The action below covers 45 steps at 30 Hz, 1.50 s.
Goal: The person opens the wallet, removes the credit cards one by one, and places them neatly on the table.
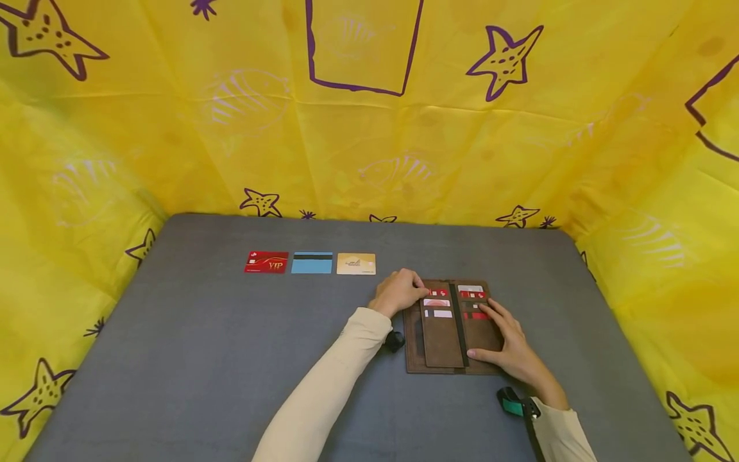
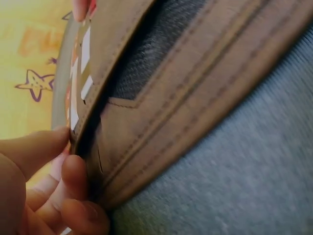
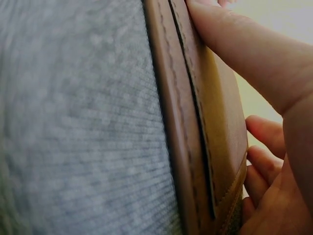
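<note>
A brown leather wallet [image 1: 441, 343] lies spread open on the table, with a dark elastic strap [image 1: 458, 324] down its middle. My left hand [image 1: 397, 292] pinches the upper left corner of its inner card panel [image 2: 110, 41] between thumb and curled fingers, beside a red card [image 1: 442, 293] in the top slot. The left wrist view shows that panel lifted off the cover beneath. Across the right half, my right hand [image 1: 516, 350] rests with thumb and fingers spread, thumb near the strap and fingertips by the card slots. More cards [image 1: 437, 314] peek out of slots on both halves.
Left of the wallet, toward the back of the grey table [image 1: 231, 359], a red VIP card [image 1: 267, 262], a blue card [image 1: 312, 264] and a gold card [image 1: 355, 264] lie in a row. Yellow patterned cloth [image 1: 346, 141] hangs behind and at both sides.
</note>
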Motion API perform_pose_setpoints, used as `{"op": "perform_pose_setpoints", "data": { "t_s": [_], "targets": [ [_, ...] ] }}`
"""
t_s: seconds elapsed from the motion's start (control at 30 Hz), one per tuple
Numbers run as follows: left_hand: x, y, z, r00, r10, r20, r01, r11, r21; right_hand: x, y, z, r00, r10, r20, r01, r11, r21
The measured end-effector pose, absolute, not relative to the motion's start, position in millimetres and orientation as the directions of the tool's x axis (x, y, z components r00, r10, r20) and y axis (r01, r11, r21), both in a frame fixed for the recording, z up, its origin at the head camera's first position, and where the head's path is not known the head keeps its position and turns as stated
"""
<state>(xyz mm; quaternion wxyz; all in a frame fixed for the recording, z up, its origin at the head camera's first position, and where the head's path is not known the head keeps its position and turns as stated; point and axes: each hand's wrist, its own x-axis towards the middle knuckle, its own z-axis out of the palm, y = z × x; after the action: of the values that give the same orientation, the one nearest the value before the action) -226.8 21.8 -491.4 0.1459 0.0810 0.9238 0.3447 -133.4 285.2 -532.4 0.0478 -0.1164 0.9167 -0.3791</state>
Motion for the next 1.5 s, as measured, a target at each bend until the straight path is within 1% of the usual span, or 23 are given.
{"op": "perform_pose_setpoints", "data": {
  "t_s": [0.2, 0.53, 0.67, 0.8, 1.0, 1.23, 1.5],
  "targets": [
    [-229, 24, -490, -0.938, 0.242, -0.248, 0.011, 0.737, 0.676, -133, 286, -533, -0.969, -0.247, 0.006, -0.179, 0.687, -0.704],
    [-235, 25, -488, -0.926, 0.252, -0.281, -0.001, 0.743, 0.669, -134, 286, -533, -0.969, -0.246, 0.01, -0.181, 0.684, -0.706],
    [-237, 25, -490, -0.93, 0.239, -0.28, -0.01, 0.745, 0.667, -133, 285, -533, -0.969, -0.248, 0.01, -0.182, 0.679, -0.711],
    [-238, 26, -493, -0.937, 0.201, -0.285, -0.044, 0.742, 0.669, -133, 284, -533, -0.969, -0.246, 0.006, -0.175, 0.672, -0.72],
    [-237, 27, -494, -0.95, 0.163, -0.267, -0.07, 0.721, 0.689, -133, 284, -533, -0.97, -0.242, -0.004, -0.164, 0.673, -0.722],
    [-235, 25, -495, -0.952, 0.187, -0.243, -0.054, 0.676, 0.735, -134, 284, -533, -0.97, -0.241, -0.003, -0.166, 0.676, -0.718],
    [-234, 27, -495, -0.966, 0.171, -0.196, -0.016, 0.714, 0.7, -133, 283, -532, -0.971, -0.24, -0.005, -0.164, 0.679, -0.716]
  ]
}}
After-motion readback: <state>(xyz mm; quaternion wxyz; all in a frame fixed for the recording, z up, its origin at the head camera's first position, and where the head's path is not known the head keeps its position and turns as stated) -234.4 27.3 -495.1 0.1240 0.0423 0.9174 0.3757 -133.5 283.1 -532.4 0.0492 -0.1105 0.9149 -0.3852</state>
